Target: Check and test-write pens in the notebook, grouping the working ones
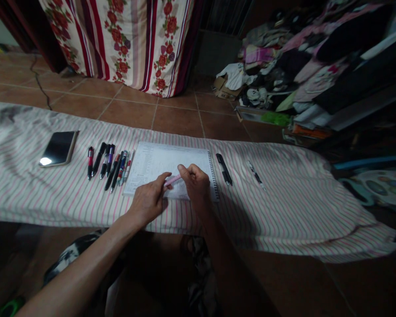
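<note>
Both hands meet over the near edge of a spiral notebook (171, 163) that lies on a striped cloth (284, 207). My left hand (150, 200) and my right hand (194, 182) are each closed on an end of a pink pen (172, 180), held level between them just above the page. A row of several pens (110, 164) lies left of the notebook. Right of the notebook's spiral lies a black pen (224, 169), and farther right a thin pen (255, 175).
A dark phone (58, 148) lies face up at the left of the cloth. Beyond it are tiled floor, a flowered bedsheet (132, 39) hanging down, and a heap of clothes (300, 61) at the back right. My knees sit below the cloth's near edge.
</note>
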`<act>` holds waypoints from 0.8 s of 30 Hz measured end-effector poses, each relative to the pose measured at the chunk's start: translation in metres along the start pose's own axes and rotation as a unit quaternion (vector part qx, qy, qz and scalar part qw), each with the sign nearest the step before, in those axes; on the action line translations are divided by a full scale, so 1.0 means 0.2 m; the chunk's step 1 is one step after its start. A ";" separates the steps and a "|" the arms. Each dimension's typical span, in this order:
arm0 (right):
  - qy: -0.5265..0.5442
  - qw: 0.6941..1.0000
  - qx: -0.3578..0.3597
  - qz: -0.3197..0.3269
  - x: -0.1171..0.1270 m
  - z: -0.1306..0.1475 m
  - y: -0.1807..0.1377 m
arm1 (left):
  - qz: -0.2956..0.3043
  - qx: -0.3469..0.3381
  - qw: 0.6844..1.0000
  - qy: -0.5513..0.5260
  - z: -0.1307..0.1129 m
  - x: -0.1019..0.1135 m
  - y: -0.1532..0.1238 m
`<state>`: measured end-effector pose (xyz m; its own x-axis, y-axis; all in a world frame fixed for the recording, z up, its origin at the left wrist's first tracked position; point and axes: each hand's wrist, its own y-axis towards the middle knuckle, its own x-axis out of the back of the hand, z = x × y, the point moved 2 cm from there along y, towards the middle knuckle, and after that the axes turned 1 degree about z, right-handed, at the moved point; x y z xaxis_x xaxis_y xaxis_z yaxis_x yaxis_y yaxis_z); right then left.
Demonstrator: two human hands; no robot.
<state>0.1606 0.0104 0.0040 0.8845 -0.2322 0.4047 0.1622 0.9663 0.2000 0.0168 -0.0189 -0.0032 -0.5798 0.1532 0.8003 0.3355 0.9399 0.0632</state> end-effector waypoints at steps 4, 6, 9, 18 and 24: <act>0.007 1.000 -0.020 -0.002 -0.01 0.00 0.00 | -0.001 0.006 0.999 0.043 0.00 0.00 0.01; 0.012 0.999 -0.031 -0.005 -0.02 0.00 -0.01 | -0.015 0.007 0.999 0.036 -0.01 0.00 0.01; 0.020 0.999 -0.050 -0.005 -0.03 -0.01 -0.01 | -0.027 0.035 0.999 -0.018 0.00 -0.02 0.01; 0.253 0.953 -0.134 0.094 -0.02 -0.02 -0.01 | 0.012 0.081 0.925 -0.372 0.03 -0.03 0.05; 0.204 0.972 -0.100 0.067 0.01 -0.02 0.00 | 0.040 0.060 0.899 -0.431 0.02 -0.02 0.03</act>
<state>0.1639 0.0098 0.0002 0.9966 -0.0792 0.0205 0.0797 0.9965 -0.0242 0.0184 -0.0118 -0.0087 -0.9351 0.3526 0.0360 0.3489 0.9336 -0.0811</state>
